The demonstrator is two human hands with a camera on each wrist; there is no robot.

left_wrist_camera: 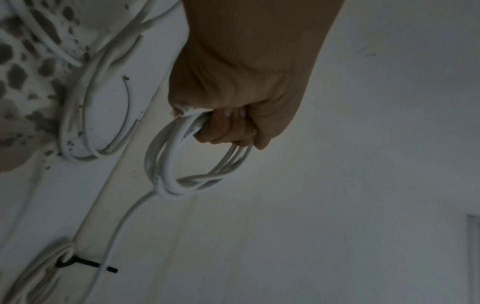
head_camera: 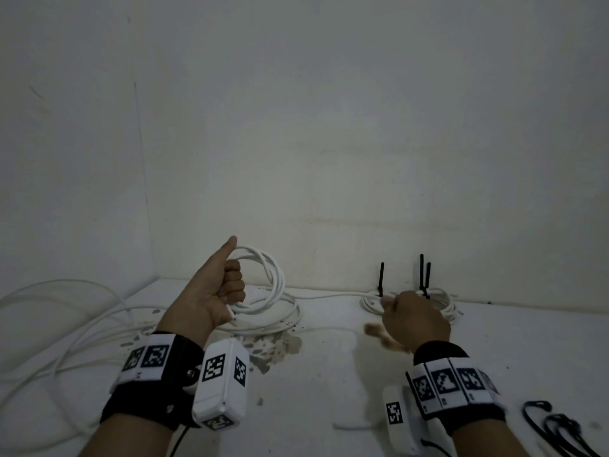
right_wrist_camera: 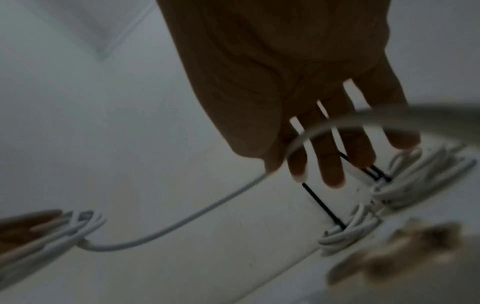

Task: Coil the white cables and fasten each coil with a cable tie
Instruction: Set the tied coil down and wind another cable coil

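Observation:
My left hand [head_camera: 227, 288] is raised thumb-up over the white table [head_camera: 329, 390], fingers curled round a coil of white cable [head_camera: 268, 275]. The left wrist view shows the same coil [left_wrist_camera: 166, 164] hanging from the fist. From it, a strand of the cable [head_camera: 329, 295] runs right to my right hand [head_camera: 412, 315]. In the right wrist view the cable [right_wrist_camera: 182, 224] passes between thumb and forefinger, pinched there, while the other fingers [right_wrist_camera: 330, 170] stay straight. Behind that hand lie tied coils [right_wrist_camera: 345, 236] with black cable ties [head_camera: 423, 272] sticking up.
Loose white cable [head_camera: 66, 324] sprawls over the left of the table, and a flat coil [head_camera: 263, 321] lies under my left hand. Spare black ties [head_camera: 557, 427] lie at the front right. A stained patch [head_camera: 273, 347] marks the table's middle. The wall stands close behind.

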